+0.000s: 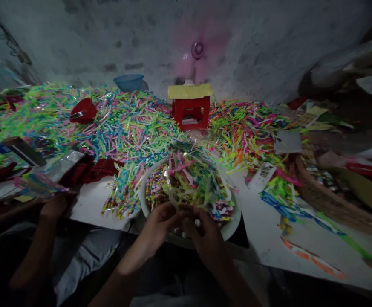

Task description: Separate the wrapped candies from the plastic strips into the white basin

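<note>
My left hand (pixel 163 219) and my right hand (pixel 206 232) meet over the near side of a round white basin (pixel 233 226), fingertips closed together. A pale, translucent strip (pixel 173 197) loops up from the fingers of my left hand. What sits between the fingertips of my right hand is too dark and small to make out. Inside the basin lie yellow-green and white strips (pixel 201 181), with small striped, bead-like pieces (pixel 155 185) along its left side.
Heaps of coloured strips (pixel 134 123) cover the table's back. Behind the basin stands a red stool (pixel 190 113), a pink fan (pixel 197 50) above it. A red bowl (pixel 88 110) and blue basin (pixel 128 82) rest on the heap. At left, a co-worker's hand (pixel 56 207) is near clear plastic.
</note>
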`<state>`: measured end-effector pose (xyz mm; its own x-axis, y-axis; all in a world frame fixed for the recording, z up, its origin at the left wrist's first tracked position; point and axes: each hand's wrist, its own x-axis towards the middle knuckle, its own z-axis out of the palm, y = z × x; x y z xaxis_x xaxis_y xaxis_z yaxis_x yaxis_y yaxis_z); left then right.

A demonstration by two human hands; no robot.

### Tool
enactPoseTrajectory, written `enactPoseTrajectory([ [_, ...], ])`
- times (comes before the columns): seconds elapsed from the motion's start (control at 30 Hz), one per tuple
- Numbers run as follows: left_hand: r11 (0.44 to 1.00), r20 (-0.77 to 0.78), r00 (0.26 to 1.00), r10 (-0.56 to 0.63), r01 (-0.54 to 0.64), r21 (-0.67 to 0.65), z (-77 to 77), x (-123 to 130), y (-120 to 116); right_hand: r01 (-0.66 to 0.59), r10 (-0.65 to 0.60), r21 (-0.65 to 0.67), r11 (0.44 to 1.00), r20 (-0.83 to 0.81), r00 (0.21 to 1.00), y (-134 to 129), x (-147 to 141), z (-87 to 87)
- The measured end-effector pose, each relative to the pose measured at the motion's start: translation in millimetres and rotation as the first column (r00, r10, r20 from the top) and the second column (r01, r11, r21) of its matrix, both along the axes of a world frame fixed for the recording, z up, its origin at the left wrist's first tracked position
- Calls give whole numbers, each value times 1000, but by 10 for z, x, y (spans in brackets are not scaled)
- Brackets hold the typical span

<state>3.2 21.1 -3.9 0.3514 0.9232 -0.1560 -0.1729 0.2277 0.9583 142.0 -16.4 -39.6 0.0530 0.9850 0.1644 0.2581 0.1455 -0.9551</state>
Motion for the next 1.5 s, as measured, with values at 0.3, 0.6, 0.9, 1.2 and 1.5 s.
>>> enactPoseTrajectory([
  [0.3,982,197,964,179,-164,-89,34,-42,21,97,-113,138,986,116,987,-173,11,-95],
  [0.6,976,175,960,217,-215,-31,57,82,-92,163,-199,177,971,209,957,-195,-85,-72],
  [0.9,979,219,955,201,-190,-69,29,59,-116,160,-225,251,955,257,940,-194,-65,-31],
  [1.2,976,173,960,218,-213,-52,7,51,-138,164,-263,278,946,372,890,-184,-42,-88],
  [1.5,974,180,958,222,-225,-5,64,87,-192,94,-121,133,987,209,970,-220,-67,-11],
])
